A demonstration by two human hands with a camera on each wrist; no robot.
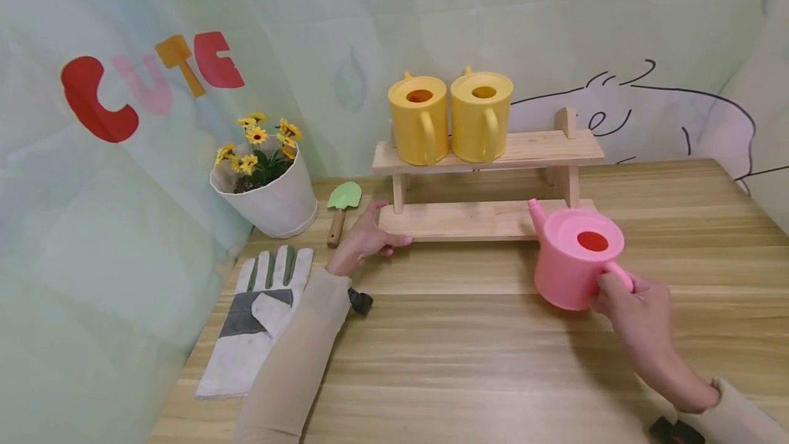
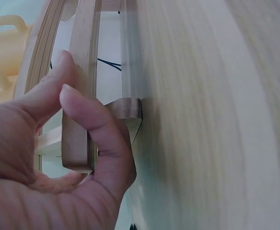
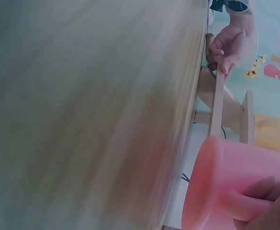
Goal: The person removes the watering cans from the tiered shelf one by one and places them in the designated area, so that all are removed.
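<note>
Backdrop (image 1: 308,33) reads "CUTE"; right grip (image 1: 644,314) holds pink watering can (image 1: 566,271).

Colourful letters (image 1: 178,60) on the curtain (image 1: 296,40) read "CUTE".

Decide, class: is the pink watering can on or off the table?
Off: the right hand grips the pink can, and the right wrist view shows its base above the table.

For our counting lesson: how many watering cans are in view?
3: one yellow watering can and another yellow watering can side by side on the upper shelf, and a pink watering can in the right hand.
</note>
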